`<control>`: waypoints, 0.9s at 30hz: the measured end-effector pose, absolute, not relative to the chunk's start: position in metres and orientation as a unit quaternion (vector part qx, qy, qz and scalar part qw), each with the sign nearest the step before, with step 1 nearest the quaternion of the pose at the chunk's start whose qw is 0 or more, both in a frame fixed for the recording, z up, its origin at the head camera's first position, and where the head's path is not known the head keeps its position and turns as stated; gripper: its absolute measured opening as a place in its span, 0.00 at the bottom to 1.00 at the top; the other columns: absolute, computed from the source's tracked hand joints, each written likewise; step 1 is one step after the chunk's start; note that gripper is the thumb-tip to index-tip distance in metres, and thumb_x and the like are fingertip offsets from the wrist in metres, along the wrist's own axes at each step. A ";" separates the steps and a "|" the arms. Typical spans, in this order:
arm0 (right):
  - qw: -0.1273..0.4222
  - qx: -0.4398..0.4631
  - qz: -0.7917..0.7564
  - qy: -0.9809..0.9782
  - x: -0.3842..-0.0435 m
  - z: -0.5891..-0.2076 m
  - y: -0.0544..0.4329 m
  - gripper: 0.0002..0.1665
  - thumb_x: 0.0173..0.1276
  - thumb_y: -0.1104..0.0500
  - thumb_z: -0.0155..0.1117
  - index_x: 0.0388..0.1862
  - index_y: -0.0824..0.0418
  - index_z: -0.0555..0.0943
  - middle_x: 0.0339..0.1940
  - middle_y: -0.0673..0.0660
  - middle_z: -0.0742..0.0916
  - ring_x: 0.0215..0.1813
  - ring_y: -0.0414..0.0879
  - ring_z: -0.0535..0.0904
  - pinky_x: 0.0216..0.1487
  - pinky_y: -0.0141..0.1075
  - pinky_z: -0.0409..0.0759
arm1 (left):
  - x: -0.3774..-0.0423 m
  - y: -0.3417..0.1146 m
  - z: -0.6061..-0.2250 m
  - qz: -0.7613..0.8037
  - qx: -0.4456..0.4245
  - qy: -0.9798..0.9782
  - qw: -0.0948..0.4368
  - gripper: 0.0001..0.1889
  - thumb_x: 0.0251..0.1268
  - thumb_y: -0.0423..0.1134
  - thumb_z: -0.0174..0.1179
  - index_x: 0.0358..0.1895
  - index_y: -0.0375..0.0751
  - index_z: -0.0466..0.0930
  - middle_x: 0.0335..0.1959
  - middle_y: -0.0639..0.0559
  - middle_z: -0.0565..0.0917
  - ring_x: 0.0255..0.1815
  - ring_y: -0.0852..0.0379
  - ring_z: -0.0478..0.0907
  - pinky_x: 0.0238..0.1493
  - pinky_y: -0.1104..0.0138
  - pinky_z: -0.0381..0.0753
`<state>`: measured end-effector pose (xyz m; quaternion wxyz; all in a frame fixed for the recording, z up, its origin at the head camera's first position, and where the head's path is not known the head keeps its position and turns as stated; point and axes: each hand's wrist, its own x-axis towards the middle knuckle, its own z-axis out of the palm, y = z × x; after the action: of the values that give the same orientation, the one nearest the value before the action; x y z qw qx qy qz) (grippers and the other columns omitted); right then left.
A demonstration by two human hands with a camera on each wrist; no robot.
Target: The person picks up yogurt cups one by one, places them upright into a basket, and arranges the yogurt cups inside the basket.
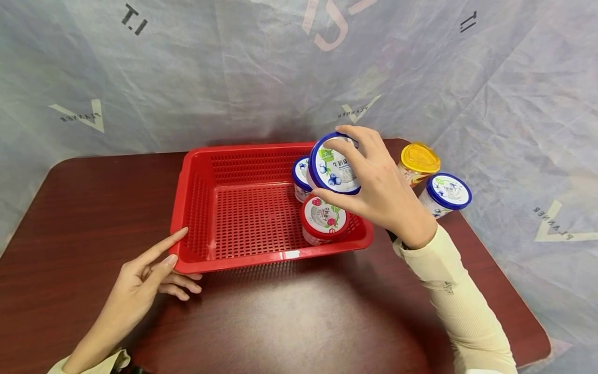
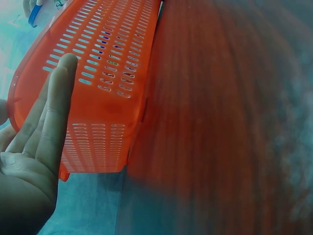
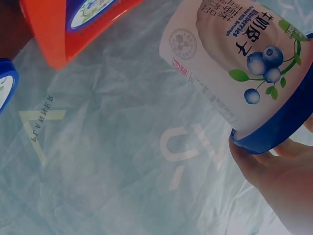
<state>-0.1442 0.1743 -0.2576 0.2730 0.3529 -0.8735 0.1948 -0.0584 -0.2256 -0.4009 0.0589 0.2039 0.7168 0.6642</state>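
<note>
A creased grey cloth backdrop [image 1: 187,78] is hanging behind a dark reddish-brown table [image 1: 299,317], where a red perforated basket [image 1: 243,262] is sitting near the back edge.

We are finding the right hand [image 1: 380,187] clamped on a blueberry tub [image 1: 337,169] — thumb and fingers are spanning the blue lid, presumably because its rim is offering a secure hold. The tub is tilting over the basket's right end, lid facing the head camera; we cannot tell whether it is touching anything below.

The left hand [image 1: 144,283] is resting thumb and forefinger on the near left corner, other fingers lying straight outside the wall, not wrapped round it — we are reading this as steadying.

Inside, a red-lidded tub [image 1: 324,217] is sitting in front of a second blue-lidded tub [image 1: 301,174], likely grouped there because that end is nearer the right arm. A yellow-lidded tub [image 1: 419,158] and an outer blue-lidded tub [image 1: 449,191] are standing right of the basket, probably within that arm's easy reach.
</note>
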 end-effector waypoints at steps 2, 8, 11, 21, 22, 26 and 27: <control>0.271 0.355 0.197 -0.873 -0.144 -0.257 0.173 0.43 0.50 0.44 0.82 0.61 0.59 0.75 0.67 0.63 0.74 0.69 0.56 0.67 0.56 0.52 0.77 | -0.058 -0.225 -0.401 0.666 0.206 0.715 0.058 0.26 0.79 0.24 0.38 0.77 0.35 0.55 0.36 0.37 0.88 0.29 0.41 0.87 0.25 0.52 0.86; 0.270 0.361 0.206 -0.868 -0.146 -0.255 0.168 0.42 0.51 0.45 0.81 0.62 0.60 0.75 0.67 0.62 0.75 0.68 0.55 0.67 0.56 0.50 0.77 | -0.058 -0.225 -0.400 0.669 0.208 0.711 0.056 0.26 0.80 0.23 0.37 0.77 0.35 0.55 0.35 0.37 0.88 0.29 0.41 0.87 0.25 0.52 0.86; 0.267 0.368 0.210 -0.865 -0.147 -0.254 0.165 0.42 0.51 0.46 0.81 0.61 0.61 0.76 0.66 0.62 0.75 0.68 0.55 0.68 0.57 0.49 0.76 | -0.058 -0.225 -0.400 0.668 0.208 0.713 0.055 0.26 0.80 0.24 0.37 0.77 0.35 0.55 0.36 0.37 0.88 0.30 0.41 0.87 0.25 0.52 0.86; 0.255 0.371 0.200 -0.870 -0.149 -0.255 0.159 0.42 0.53 0.44 0.80 0.62 0.61 0.75 0.65 0.61 0.75 0.69 0.54 0.66 0.59 0.48 0.77 | -0.058 -0.226 -0.402 0.665 0.199 0.717 0.061 0.26 0.80 0.24 0.38 0.78 0.37 0.55 0.37 0.38 0.89 0.30 0.41 0.88 0.26 0.51 0.86; 0.256 0.373 0.200 -0.869 -0.149 -0.255 0.158 0.42 0.53 0.44 0.79 0.62 0.61 0.75 0.65 0.61 0.75 0.69 0.55 0.67 0.59 0.48 0.77 | -0.058 -0.226 -0.402 0.665 0.198 0.718 0.062 0.26 0.80 0.25 0.38 0.78 0.37 0.55 0.37 0.38 0.89 0.30 0.41 0.88 0.26 0.51 0.86; 0.258 0.379 0.198 -0.866 -0.150 -0.255 0.156 0.41 0.53 0.43 0.79 0.61 0.61 0.75 0.65 0.61 0.75 0.68 0.55 0.66 0.60 0.48 0.77 | -0.058 -0.227 -0.401 0.664 0.195 0.719 0.064 0.26 0.80 0.25 0.39 0.78 0.38 0.55 0.37 0.38 0.88 0.30 0.41 0.88 0.26 0.51 0.86; 0.258 0.380 0.197 -0.866 -0.151 -0.255 0.155 0.41 0.54 0.43 0.79 0.61 0.60 0.75 0.65 0.61 0.75 0.68 0.55 0.67 0.60 0.48 0.77 | -0.059 -0.226 -0.401 0.664 0.195 0.719 0.063 0.26 0.80 0.25 0.39 0.78 0.38 0.56 0.36 0.38 0.88 0.30 0.41 0.88 0.26 0.51 0.86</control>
<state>-0.1507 0.1551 -0.2546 0.2582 0.3803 -0.8659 0.1975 -0.0586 -0.2264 -0.4011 0.0633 0.1947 0.7193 0.6638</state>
